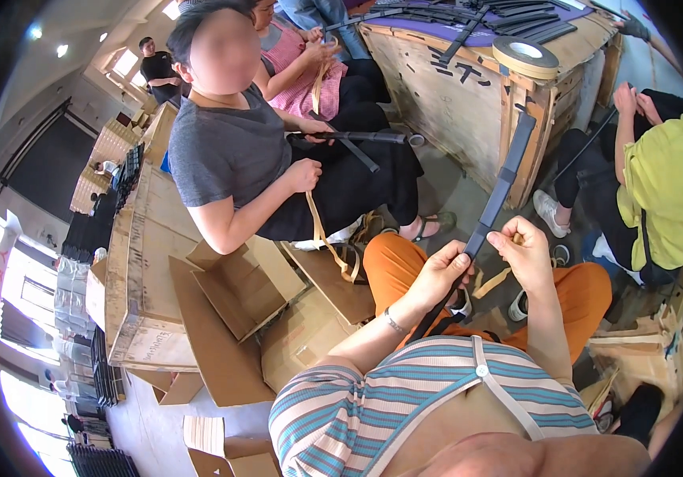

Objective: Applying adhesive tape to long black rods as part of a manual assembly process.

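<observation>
A long dark grey strip (pixel 496 191) of flat, jointed-looking pieces slants up and away from my lap. My left hand (pixel 446 270) is closed around its lower part, thumb on top. Close beside it, my right hand (pixel 523 245) is pinched at the strip's right edge. A curled tan strip (pixel 492 282), like tape backing, hangs under my right hand and seems to run up into it; the fingers partly hide where it is gripped. The grey strip's lower end passes down toward my lap behind my left hand.
An open cardboard box (pixel 230 342) stands at my left, beside a wooden crate (pixel 151 270). Ahead, another crate (pixel 453 87) bears dark strips and a tape roll (pixel 525 56). Co-workers sit ahead-left and right; the nearest holds a dark strip (pixel 365 137) and a tan strip.
</observation>
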`<action>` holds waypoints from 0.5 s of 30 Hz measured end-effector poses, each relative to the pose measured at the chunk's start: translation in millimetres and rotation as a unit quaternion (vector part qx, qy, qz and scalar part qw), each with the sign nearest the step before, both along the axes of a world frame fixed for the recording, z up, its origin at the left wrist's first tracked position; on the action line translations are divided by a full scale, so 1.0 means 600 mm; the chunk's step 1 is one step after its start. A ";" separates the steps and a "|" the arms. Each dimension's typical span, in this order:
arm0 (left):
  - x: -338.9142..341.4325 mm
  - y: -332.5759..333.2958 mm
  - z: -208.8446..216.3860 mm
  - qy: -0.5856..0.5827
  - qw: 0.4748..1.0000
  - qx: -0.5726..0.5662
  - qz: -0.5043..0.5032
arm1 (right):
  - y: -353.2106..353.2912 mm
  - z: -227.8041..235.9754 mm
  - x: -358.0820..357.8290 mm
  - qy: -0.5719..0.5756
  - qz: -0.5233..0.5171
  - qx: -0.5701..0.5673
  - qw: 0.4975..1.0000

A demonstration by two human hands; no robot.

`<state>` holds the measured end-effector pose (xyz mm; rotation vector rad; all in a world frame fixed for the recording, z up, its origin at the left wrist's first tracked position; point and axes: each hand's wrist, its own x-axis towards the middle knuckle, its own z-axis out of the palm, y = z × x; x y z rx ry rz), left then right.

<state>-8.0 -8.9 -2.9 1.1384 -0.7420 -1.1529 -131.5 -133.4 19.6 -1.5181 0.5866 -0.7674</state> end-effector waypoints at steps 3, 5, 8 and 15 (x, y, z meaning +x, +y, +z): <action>-0.001 -0.002 -0.004 0.004 1.000 0.005 0.007 | 0.002 -0.002 0.002 -0.010 0.006 0.020 1.000; -0.001 -0.004 -0.011 0.004 1.000 0.003 0.014 | 0.004 0.000 0.001 -0.009 0.011 0.049 0.999; -0.007 -0.005 -0.015 0.019 1.000 0.004 0.020 | -0.002 -0.008 -0.004 -0.006 0.017 0.001 1.000; -0.022 -0.010 -0.012 -0.091 0.993 0.011 0.080 | 0.013 0.012 -0.002 -0.034 0.015 0.010 0.999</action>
